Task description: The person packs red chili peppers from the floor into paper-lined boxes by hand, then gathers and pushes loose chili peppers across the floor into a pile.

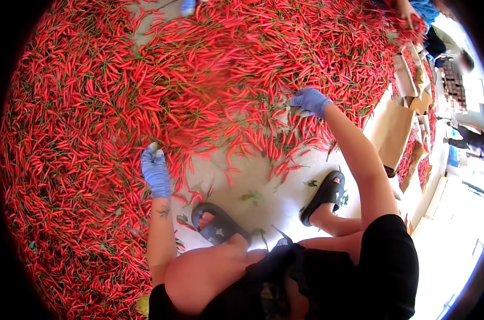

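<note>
A wide heap of red chili peppers (pixel 284 48) with green stems spreads over the floor in front of me and along my left side. My left hand (pixel 155 169), in a blue glove with greyish fingertips, touches the heap's left part, its fingers drawn together. Farther out on the right, my right hand (pixel 310 102) wears a matching glove and rests at the heap's near edge, fingers curled downward. What either hand holds, if anything, is hidden. Between the hands, some chilies are smeared by motion.
My feet in dark sandals (pixel 220 226) stand on the pale floor (pixel 268 205), with loose leaves around. Open cardboard boxes (pixel 394 130) with chilies line the right. Another person's hand (pixel 407 13) is over chilies at the upper right. A blue object (pixel 187 6) shows at the top edge.
</note>
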Available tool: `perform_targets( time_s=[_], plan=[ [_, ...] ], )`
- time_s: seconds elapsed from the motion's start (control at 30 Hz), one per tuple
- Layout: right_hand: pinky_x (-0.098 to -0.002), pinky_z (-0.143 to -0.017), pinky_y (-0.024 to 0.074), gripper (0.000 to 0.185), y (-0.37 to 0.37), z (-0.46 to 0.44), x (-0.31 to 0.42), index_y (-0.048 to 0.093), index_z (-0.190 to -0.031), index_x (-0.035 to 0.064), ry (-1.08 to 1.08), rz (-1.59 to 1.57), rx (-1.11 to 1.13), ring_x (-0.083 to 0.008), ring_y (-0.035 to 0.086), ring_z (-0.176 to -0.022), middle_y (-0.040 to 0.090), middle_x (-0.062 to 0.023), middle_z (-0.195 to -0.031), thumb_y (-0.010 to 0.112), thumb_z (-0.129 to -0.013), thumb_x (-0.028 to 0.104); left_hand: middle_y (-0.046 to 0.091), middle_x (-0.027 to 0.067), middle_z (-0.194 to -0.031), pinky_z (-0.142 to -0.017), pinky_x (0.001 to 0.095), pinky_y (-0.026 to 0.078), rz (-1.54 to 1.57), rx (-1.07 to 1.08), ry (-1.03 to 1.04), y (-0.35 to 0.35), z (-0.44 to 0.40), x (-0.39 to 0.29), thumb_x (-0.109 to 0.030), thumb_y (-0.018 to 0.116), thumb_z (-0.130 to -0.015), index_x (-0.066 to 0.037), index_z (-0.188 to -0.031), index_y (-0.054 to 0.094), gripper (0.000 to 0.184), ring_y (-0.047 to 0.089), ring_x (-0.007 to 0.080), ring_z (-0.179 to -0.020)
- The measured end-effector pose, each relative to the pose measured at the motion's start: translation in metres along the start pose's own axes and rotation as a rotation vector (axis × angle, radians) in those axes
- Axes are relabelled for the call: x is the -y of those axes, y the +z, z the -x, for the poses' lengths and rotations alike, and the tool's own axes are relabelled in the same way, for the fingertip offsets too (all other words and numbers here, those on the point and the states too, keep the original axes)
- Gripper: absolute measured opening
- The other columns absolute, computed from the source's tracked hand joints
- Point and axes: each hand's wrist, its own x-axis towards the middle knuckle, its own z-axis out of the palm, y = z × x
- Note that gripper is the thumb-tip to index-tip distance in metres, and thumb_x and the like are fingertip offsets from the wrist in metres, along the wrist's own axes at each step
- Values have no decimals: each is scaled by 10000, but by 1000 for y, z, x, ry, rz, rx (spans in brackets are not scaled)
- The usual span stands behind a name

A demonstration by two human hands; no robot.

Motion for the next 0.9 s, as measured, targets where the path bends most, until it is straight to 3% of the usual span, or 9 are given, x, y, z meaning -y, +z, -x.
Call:
perform_targets(
  time_s=[0.13, 0.17, 0.27, 0.3, 0.47, 0.53, 0.7, 0.73, 0.9],
  plan=[
    [-275, -496, 468, 269, 9, 1, 2, 623, -788, -9, -187, 762, -387, -154, 593, -521, 636, -86, -679, 647, -765, 259, 557, 19, -961, -753, 195, 422, 14, -13, -34, 0, 4, -10, 24, 515, -825, -1, -1091, 513, 268, 500, 75, -814],
    [-296, -515, 477, 334, 12, 7, -4, 618, -752, -18, -217, 373, -279, -175, 603, -540, 622, -95, -644, 638, -744, 315, 555, 15, -957, -744, 195, 422, 4, -50, 3, -1, 4, -11, 26, 517, -823, -4, -1090, 515, 269, 495, 74, -802],
    [-321, -533, 488, 384, 63, 42, -8, 614, -765, 8, -282, 710, 184, -219, 609, -566, 613, -108, -656, 589, -745, 390, 552, 9, -951, -723, 195, 419, -22, -97, 20, -7, -2, -7, 30, 523, -817, -13, -1087, 520, 274, 486, 73, -781],
    [-365, -606, 488, 344, 81, 44, -38, 618, -778, 41, -759, 915, 206, -242, 610, -644, 609, -114, -701, 582, -751, 383, 553, 6, -937, -717, 191, 417, -13, -128, 42, -8, -4, -6, 30, 524, -815, -15, -1087, 521, 276, 482, 70, -772],
    [-369, -700, 479, 483, 160, 82, -128, 527, -1153, 151, -645, 1249, 689, -255, 553, -907, 552, -116, -995, 639, -693, 250, 448, 101, -1190, -831, 270, 412, -194, -146, -2, -4, -14, -30, -45, 578, -808, -52, -1222, 456, 432, 482, 159, -975],
    [-505, -796, 427, 597, 164, 85, -119, 431, -1266, 296, -522, 1397, 508, -343, 494, -1041, 508, -94, -1126, 613, -708, 182, 318, 145, -1328, -945, 321, 349, -155, -2, -90, -2, -30, -38, -122, 607, -806, -97, -1327, 336, 589, 377, 232, -1177],
    [-387, -595, 490, 398, 82, 17, -91, 499, -1151, 331, -415, 1336, 134, -286, 530, -888, 489, -69, -1034, 540, -765, 245, 216, 130, -1414, -893, 486, 376, -297, 213, -387, 31, -59, -80, -264, 663, -759, -217, -1387, 198, 783, 324, 318, -1230],
    [-391, -617, 493, 350, 52, 19, -93, 509, -1136, 326, -722, 1532, -76, -277, 533, -905, 497, -55, -1020, 497, -799, 233, 215, 117, -1417, -841, 549, 396, -296, 267, -481, 40, -62, -88, -278, 681, -742, -245, -1381, 217, 790, 331, 332, -1222],
    [-394, -786, 482, 331, -9, 5, -56, 608, -1048, 244, -86, 1422, -209, -265, 543, -990, 540, -80, -1040, 594, -721, 201, 187, 96, -1359, -721, 572, 453, -331, 237, -440, 80, -53, -74, -277, 744, -675, -301, -1323, 336, 766, 325, 338, -1183]
  ],
)
